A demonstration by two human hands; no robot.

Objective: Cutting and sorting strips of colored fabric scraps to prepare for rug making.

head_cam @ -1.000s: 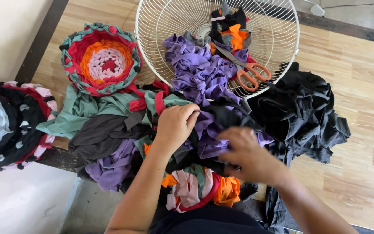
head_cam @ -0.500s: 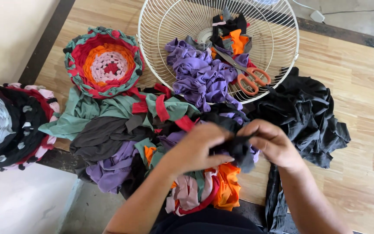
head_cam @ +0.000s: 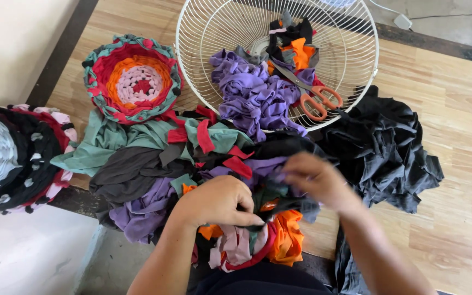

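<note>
A wood-plank floor (head_cam: 454, 180) fills the head view, strewn with fabric offcuts. Largest among them is a mixed heap of cloth scraps (head_cam: 154, 164) in green, grey, purple and red, spread from the left toward the centre, with a crumpled black cloth pile (head_cam: 389, 147) lying to its right. Above both sits a white wire fan guard (head_cam: 350, 60), turned up like a bowl and holding purple strips (head_cam: 252, 98), a few black and orange pieces, and a pair of orange-handled scissors (head_cam: 318, 101) resting near its lower right rim. At the far left edge lies a dark round braided mat (head_cam: 6, 158), and just above the heap a smaller round mat (head_cam: 132, 82) in red, orange, pink and green. At the bottom centre the person's two hands meet over the heap: the left hand (head_cam: 217, 202) is curled, its fingers closed on a dark fabric strip (head_cam: 279, 205), which runs across to the right hand (head_cam: 315, 177), slightly blurred, whose fingers are pinched on the same strip. Beneath them sits a small bundle of pink and orange scraps (head_cam: 263, 243).
</note>
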